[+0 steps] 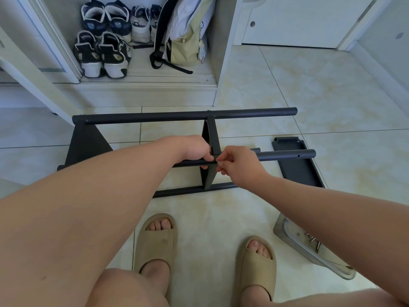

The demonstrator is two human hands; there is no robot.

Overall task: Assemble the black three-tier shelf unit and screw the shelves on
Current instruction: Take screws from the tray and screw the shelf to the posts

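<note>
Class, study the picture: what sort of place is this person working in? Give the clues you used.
Probably a home entryway: sneakers and a backpack sit in an open white cabinet, beside a closed white door, with a glossy tiled floor underfoot.

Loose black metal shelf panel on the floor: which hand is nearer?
Right. The right hand pinches a small silver screw left of the loose black metal shelf panel; the left hand grips the black round pole farther left.

Pale tiled floor [287,96] (marbled cream); open white cabinet [223,63]; white door [298,21].
</note>
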